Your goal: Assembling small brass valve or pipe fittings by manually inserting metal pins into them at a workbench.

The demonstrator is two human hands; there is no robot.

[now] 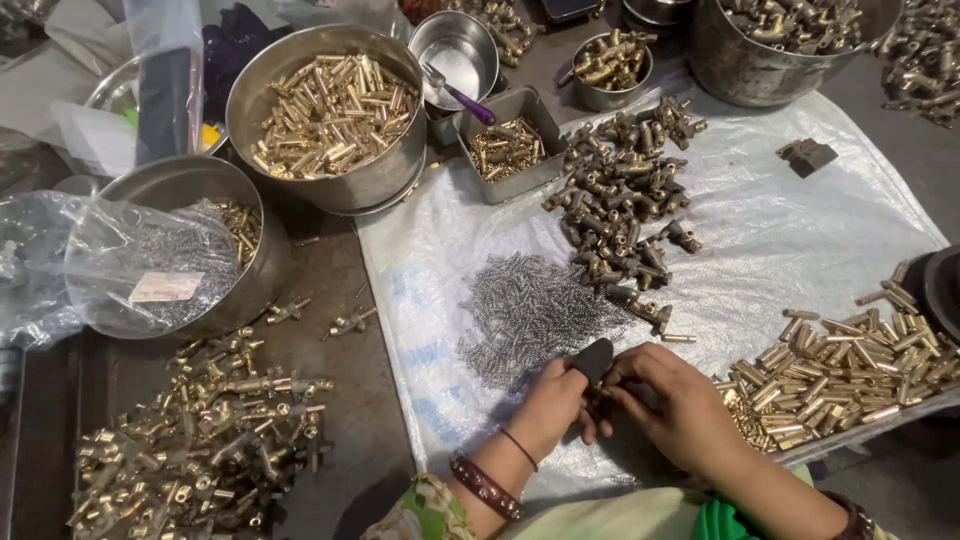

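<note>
Here, I take the white woven plastic sheet (800, 230) as my landmark. At its near edge, my left hand (548, 400), with a dark rubber cap on the thumb, and my right hand (672, 400) pinch together on a small brass part (600, 398), mostly hidden; I cannot tell its long axis. The grey pile of little steel springs (530, 310) lies just beyond the left fingers, nearer that hand.

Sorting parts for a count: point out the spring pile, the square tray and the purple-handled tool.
spring pile (530, 312), head view, middle of the grey heap.
square tray (545, 172), head view, its near rim.
purple-handled tool (468, 103), head view, on the purple handle.
</note>
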